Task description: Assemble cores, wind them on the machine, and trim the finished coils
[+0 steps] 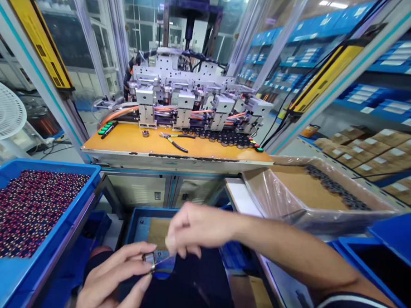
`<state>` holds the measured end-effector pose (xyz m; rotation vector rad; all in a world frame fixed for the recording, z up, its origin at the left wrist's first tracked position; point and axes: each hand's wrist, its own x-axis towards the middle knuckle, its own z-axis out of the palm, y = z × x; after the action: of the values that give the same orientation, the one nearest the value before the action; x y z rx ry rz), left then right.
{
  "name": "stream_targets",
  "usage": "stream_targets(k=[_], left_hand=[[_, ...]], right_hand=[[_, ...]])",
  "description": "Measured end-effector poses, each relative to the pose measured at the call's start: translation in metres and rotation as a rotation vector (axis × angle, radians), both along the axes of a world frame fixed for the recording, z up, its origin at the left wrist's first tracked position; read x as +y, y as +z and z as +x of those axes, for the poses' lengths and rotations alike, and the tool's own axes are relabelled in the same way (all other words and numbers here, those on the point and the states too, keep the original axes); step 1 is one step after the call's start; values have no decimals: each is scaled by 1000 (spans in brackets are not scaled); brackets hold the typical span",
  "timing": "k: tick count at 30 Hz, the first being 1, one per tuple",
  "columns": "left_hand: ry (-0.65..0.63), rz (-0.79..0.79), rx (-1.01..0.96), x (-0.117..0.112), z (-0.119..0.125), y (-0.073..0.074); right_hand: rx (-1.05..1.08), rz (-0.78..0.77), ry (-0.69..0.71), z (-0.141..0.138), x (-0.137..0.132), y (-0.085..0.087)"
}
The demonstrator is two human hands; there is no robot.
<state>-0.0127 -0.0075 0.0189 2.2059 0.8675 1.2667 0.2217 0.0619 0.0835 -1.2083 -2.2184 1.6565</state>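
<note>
My left hand (116,277) pinches a small shiny metal ring-shaped part (149,259) between thumb and fingers, low in the middle of the view. Close beside it, to the right, my right hand (200,228) is closed, with thumb and index finger pressed together. A thin pale strand (164,260) runs from the metal part toward the right fingertips; its end there is blurred. Below both hands lies a blue tray (139,214) with a piece of brown cardboard (157,233) in it.
Ahead, a metal fixture (183,107) stands on an orange bench (131,144) with pliers (175,141) and several dark round parts (223,137). At left is a blue bin (92,169) of small red-and-black parts; at right, a plastic-lined box (275,198) holds dark parts.
</note>
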Motion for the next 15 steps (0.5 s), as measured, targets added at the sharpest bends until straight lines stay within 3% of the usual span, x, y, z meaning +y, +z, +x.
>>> stream_targets(k=[2, 3, 4, 7, 9, 12, 15], left_hand=[[63, 21, -27, 1, -1, -2], [98, 25, -41, 1, -2, -2], [129, 27, -59, 1, -2, -2], [192, -7, -127, -1, -1, 0], [238, -33, -181, -2, -1, -1], [295, -36, -270, -3, -2, -4], [335, -68, -318, -4, -6, -8]], right_hand=[[-127, 600, -151, 8, 44, 12], [-181, 805, -272, 12, 68, 18], [-222, 904, -359, 16, 92, 23], [-343, 1030, -439, 27, 155, 27], [-427, 1044, -428, 30, 179, 19], [-512, 1065, -403, 31, 189, 1], [-543, 1088, -364, 34, 181, -10]])
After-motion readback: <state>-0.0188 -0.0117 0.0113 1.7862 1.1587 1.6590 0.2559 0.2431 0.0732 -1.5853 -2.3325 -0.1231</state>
